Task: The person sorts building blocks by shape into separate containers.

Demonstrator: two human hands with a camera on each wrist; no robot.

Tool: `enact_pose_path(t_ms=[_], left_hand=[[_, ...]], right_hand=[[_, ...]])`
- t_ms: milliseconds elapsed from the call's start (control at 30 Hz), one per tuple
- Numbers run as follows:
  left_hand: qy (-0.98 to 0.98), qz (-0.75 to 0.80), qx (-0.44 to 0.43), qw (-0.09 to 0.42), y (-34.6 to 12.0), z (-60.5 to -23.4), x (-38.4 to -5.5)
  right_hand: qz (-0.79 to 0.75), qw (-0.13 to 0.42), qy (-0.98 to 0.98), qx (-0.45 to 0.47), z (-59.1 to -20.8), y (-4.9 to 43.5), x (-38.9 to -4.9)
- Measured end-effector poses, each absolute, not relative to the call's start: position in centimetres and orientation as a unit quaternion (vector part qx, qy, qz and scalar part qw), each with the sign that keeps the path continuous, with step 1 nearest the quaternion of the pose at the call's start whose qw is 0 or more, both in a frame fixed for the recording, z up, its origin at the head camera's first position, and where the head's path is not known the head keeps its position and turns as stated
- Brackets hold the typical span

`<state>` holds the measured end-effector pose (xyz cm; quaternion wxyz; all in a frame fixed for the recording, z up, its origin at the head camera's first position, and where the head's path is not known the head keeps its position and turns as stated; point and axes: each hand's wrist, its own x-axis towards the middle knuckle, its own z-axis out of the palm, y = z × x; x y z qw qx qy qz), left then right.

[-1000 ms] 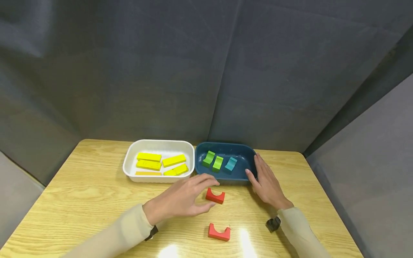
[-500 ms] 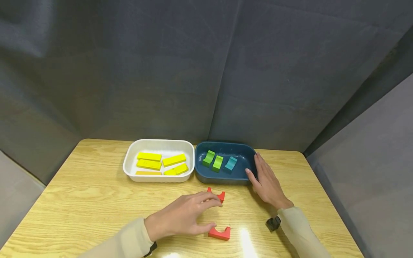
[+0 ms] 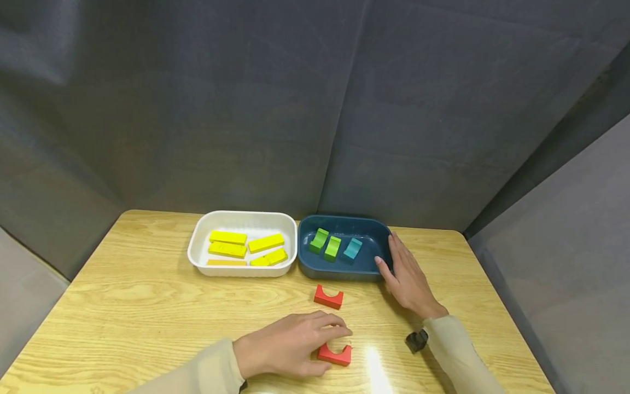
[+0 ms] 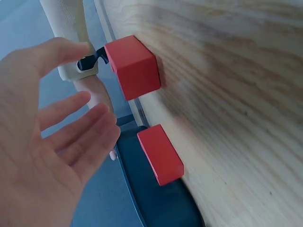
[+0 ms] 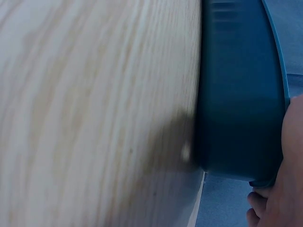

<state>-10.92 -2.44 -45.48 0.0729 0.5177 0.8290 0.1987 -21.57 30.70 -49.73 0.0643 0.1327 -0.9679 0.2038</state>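
Observation:
My left hand (image 3: 295,345) is spread around the nearer red block (image 3: 334,355), which has a curved notch. In the left wrist view a gap shows between most of the fingers and that block (image 4: 132,66), with one fingertip close to it. A second red notched block (image 3: 328,297) lies farther back, in front of the dark blue tray (image 3: 339,272). My right hand (image 3: 410,282) holds this tray at its right end, thumb over the rim and fingers along the outer side. Inside lie two green blocks (image 3: 319,241) and a blue-green block (image 3: 353,249), all notched.
Left of the blue tray, and close beside it, stands a white tray (image 3: 193,254) with several yellow bars (image 3: 228,237) and an orange-yellow bar (image 3: 226,262). Both trays sit near the back edge of the wooden table (image 3: 147,306). Dark grey curtains (image 3: 246,109) hang behind.
My left hand has moved from the farther red block toward me, to the nearer one. My right hand stays on the blue tray. Both red blocks lie where they were.

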Motion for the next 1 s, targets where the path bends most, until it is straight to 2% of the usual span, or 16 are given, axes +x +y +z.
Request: enact_pose_path(t_ms=[133, 1000], left_hand=[[0.821, 0.195, 0.530, 0.087, -2.0, -45.6, -10.9], [0.821, 0.082, 0.561, 0.067, 0.7, -45.7, -11.1]], right_hand=[[0.204, 0.062, -0.968, 0.131, -49.8, 30.8, -21.6], [0.204, 0.065, -0.968, 0.130, -49.6, 30.6, -21.4]])
